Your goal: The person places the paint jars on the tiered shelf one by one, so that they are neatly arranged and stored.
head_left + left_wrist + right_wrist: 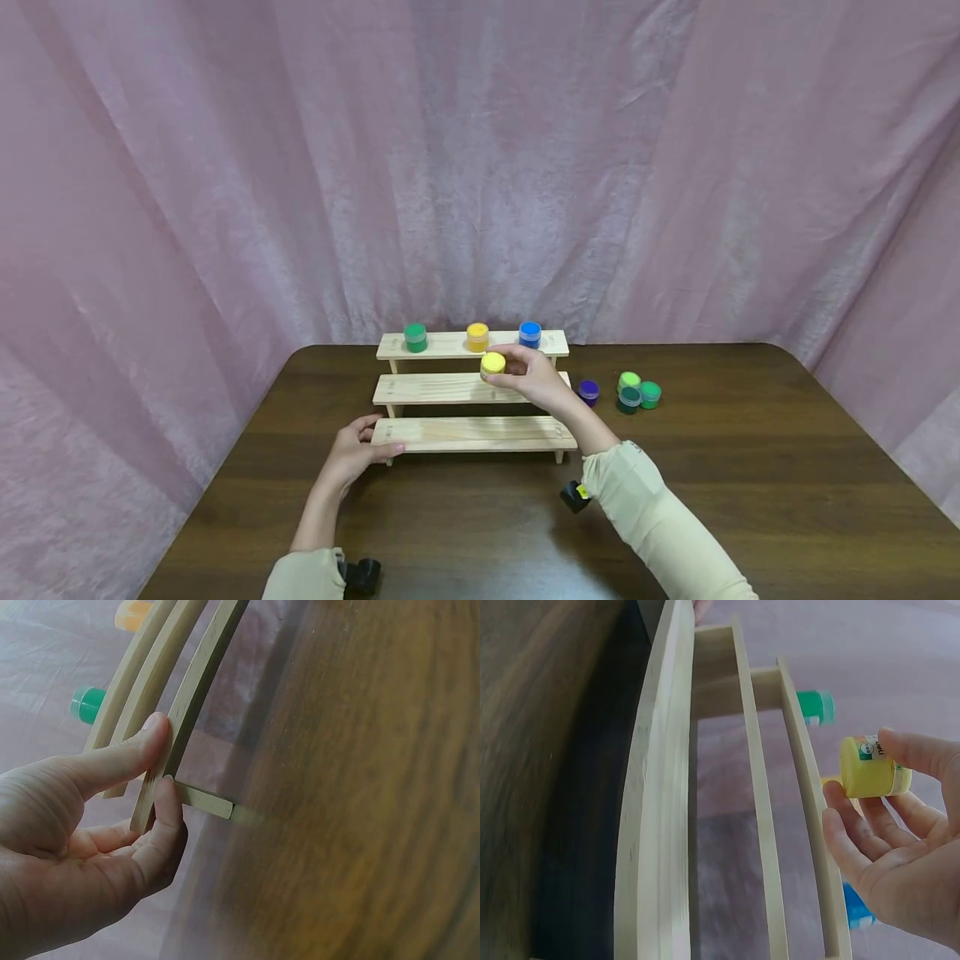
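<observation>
The held jar is yellow, its label white and green with dark lettering; the tiered rack is pale, finely streaked wood; on it, the left jar is green, the middle jar amber, the right jar blue; beside it, a purple jar, a lime jar, a dark green jar, an emerald jar; the table is streaked dark brown; the curtain mottled pink; the sleeves cream.

Kinda baggy cream sleeves are worn on both arms, plus a chunky little black camera at each wrist, the right one marked with some yellow.
</observation>
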A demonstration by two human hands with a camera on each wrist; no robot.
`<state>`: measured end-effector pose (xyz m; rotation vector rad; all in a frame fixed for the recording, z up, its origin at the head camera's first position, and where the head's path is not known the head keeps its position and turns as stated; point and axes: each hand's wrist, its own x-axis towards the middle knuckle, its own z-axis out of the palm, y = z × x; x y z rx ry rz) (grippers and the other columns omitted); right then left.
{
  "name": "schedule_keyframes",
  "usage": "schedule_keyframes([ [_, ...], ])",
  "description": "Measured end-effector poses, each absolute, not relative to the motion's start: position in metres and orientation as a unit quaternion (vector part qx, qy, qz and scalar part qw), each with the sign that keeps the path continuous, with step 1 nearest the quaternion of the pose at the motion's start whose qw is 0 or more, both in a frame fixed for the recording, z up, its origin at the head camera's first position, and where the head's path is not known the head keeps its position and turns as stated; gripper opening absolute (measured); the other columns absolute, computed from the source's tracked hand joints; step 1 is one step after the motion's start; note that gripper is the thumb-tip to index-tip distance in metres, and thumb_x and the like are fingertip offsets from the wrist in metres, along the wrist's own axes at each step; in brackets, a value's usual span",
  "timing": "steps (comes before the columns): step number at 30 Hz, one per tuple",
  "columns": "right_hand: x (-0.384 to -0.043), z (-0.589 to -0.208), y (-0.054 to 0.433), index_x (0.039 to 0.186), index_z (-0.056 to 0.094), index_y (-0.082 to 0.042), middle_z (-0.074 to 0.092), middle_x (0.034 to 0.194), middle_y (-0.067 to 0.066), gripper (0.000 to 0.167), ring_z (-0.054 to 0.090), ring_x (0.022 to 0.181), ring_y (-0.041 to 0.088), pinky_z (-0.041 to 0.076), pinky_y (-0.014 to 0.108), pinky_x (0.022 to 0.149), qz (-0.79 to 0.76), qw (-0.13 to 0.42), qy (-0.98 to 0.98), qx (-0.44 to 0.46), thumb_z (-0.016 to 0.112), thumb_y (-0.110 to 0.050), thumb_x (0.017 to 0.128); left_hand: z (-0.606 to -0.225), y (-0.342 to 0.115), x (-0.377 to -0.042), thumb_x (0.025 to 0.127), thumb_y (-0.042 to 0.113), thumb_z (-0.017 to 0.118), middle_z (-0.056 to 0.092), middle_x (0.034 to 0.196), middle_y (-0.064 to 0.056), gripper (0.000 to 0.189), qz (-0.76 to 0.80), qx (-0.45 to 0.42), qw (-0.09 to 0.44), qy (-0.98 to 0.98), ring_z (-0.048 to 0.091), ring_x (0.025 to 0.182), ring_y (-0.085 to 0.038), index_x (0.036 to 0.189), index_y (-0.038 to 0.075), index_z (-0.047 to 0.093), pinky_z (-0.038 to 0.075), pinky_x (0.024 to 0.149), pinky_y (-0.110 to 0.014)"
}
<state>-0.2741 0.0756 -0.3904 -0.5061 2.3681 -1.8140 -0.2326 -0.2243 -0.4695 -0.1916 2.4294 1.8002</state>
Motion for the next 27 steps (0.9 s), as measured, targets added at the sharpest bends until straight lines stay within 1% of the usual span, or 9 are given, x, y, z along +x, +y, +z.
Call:
schedule_keyframes([
  [4,-0.275,-0.389,0.064,0.136,0.053,0.0,0.061,0.128,0.022,0.052,0.065,0.112,0.028,0.054,0.03,0.09,-0.593,0.06,0.781,-0.184,0.07,-0.008,0.088,-0.47,-0.224,-0.235,0.077,0.003,0.079,0.061,0.101,-0.02,0.081,0.592,-0.059,0.06,0.801,0.059,0.067,-0.012,0.142,-0.014,0.034,0.054,0.064,-0.026],
  [7,-0.277,-0.389,0.054,0.137,0.052,0.003,0.059,0.13,0.024,0.052,0.064,0.113,0.03,0.055,0.03,0.091,-0.594,0.061,0.778,-0.195,0.069,-0.005,0.088,-0.47,-0.225,-0.235,0.077,0.003,0.079,0.062,0.1,-0.019,0.081,0.591,-0.058,0.058,0.802,0.06,0.067,-0.012,0.142,-0.014,0.034,0.055,0.064,-0.026],
  [11,-0.28,-0.39,0.039,0.136,0.052,0.003,0.059,0.131,0.022,0.052,0.064,0.112,0.029,0.055,0.028,0.09,-0.6,0.062,0.773,-0.197,0.07,-0.005,0.088,-0.47,-0.224,-0.234,0.077,0.002,0.079,0.063,0.098,-0.019,0.079,0.59,-0.06,0.055,0.803,0.06,0.066,-0.012,0.141,-0.014,0.036,0.055,0.064,-0.026],
  [14,-0.281,-0.39,0.03,0.134,0.055,0.0,0.06,0.129,0.019,0.051,0.064,0.112,0.027,0.054,0.027,0.089,-0.605,0.067,0.772,-0.185,0.071,-0.007,0.086,-0.469,-0.222,-0.233,0.077,0.002,0.08,0.063,0.097,-0.019,0.078,0.592,-0.057,0.055,0.802,0.06,0.066,-0.012,0.14,-0.015,0.037,0.054,0.063,-0.025],
  [20,-0.281,-0.394,0.015,0.133,0.058,-0.004,0.062,0.128,0.015,0.05,0.062,0.116,0.028,0.054,0.028,0.09,-0.604,0.074,0.776,-0.169,0.073,-0.012,0.086,-0.468,-0.221,-0.234,0.077,0.002,0.08,0.063,0.097,-0.018,0.078,0.597,-0.059,0.057,0.798,0.061,0.066,-0.012,0.14,-0.014,0.037,0.054,0.063,-0.024],
  [27,-0.28,-0.402,-0.005,0.131,0.06,-0.005,0.066,0.122,0.016,0.047,0.064,0.108,0.022,0.055,0.028,0.086,-0.61,0.082,0.77,-0.167,0.073,-0.013,0.086,-0.466,-0.224,-0.233,0.079,0.005,0.079,0.063,0.098,-0.017,0.078,0.584,-0.067,0.065,0.806,0.062,0.067,-0.013,0.141,-0.012,0.037,0.055,0.067,-0.027],
])
